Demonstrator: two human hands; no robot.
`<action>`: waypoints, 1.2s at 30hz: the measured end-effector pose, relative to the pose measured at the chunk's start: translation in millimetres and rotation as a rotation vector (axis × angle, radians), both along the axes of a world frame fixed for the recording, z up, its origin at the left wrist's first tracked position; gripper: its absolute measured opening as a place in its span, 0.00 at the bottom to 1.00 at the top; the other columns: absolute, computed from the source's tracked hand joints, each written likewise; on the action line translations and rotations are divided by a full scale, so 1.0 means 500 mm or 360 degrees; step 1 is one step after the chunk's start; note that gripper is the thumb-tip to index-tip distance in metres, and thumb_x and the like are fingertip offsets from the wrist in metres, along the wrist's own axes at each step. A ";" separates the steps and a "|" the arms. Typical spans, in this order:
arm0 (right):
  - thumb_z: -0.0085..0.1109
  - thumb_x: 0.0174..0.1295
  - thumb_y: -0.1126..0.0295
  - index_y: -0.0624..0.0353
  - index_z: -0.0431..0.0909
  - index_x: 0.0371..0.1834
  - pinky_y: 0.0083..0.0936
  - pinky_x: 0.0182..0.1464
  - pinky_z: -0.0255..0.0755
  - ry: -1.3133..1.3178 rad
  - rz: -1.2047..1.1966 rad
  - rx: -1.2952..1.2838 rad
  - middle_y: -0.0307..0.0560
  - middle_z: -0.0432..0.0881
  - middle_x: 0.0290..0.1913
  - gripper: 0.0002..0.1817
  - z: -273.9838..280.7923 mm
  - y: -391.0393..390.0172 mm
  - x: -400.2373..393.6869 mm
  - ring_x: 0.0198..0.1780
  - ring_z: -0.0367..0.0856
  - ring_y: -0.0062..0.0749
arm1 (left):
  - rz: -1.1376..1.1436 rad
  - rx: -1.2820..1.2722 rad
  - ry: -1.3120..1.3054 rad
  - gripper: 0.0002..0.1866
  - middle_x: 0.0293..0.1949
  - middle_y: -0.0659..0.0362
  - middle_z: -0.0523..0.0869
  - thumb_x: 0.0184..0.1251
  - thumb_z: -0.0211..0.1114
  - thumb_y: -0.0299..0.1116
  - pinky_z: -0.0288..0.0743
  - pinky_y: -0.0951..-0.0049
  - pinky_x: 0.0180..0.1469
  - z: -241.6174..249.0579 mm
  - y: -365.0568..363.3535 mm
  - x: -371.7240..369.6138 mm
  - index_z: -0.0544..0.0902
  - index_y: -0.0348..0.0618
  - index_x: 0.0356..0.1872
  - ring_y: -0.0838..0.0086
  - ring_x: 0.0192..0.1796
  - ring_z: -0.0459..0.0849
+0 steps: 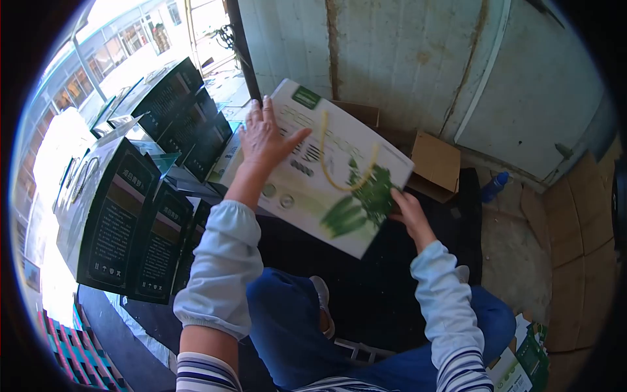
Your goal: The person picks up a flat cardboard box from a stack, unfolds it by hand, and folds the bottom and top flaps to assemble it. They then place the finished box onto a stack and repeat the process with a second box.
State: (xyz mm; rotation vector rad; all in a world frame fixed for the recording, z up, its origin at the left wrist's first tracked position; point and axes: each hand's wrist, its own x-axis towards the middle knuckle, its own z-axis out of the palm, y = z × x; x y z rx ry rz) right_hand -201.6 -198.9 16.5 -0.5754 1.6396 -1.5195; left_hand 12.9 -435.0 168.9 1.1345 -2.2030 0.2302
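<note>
A white and green gift box (307, 183) with a yellow cord handle and a picture of green vegetables is tilted in front of me, above a black surface. My left hand (264, 137) lies on its upper left part, fingers outstretched and thumb spread. At the box's right edge, my right hand (411, 212) grips the side near the vegetable picture; part of its fingers is hidden by the box. Close to my left arm stand dark green boxes with white print and cord handles, one nearer (111, 222) and one farther back (173, 104).
A brown cardboard box (434, 163) sits by the wall, near a blue bottle (494, 186). Large cardboard sheets (575, 248) lean at the right. Green and white packaging (522, 362) lies at lower right. Red and green striped items (75, 356) are at lower left.
</note>
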 end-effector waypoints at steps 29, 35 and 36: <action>0.50 0.69 0.68 0.64 0.67 0.62 0.23 0.48 0.75 -0.0019 0.0107 0.0504 0.52 0.79 0.52 0.21 -0.162 0.459 0.275 0.49 0.80 0.31 | -0.0322 0.0466 -0.0558 0.47 0.72 0.49 0.56 0.44 0.65 0.52 0.43 0.37 0.68 -0.230 -0.080 0.046 0.58 0.57 0.71 0.52 0.74 0.51; 0.51 0.68 0.69 0.64 0.68 0.62 0.23 0.50 0.74 0.0100 0.0227 0.0424 0.51 0.79 0.51 0.21 -0.119 0.487 0.293 0.50 0.80 0.30 | -0.0272 0.0466 -0.0574 0.48 0.72 0.50 0.56 0.42 0.65 0.52 0.43 0.37 0.69 -0.233 -0.097 0.053 0.58 0.58 0.71 0.52 0.74 0.51; 0.51 0.68 0.69 0.64 0.68 0.62 0.24 0.51 0.74 0.0120 0.0227 0.0417 0.51 0.79 0.51 0.21 -0.118 0.501 0.295 0.50 0.80 0.31 | -0.0268 0.0476 -0.0582 0.48 0.73 0.50 0.55 0.43 0.65 0.52 0.43 0.37 0.69 -0.230 -0.095 0.053 0.57 0.59 0.71 0.52 0.74 0.51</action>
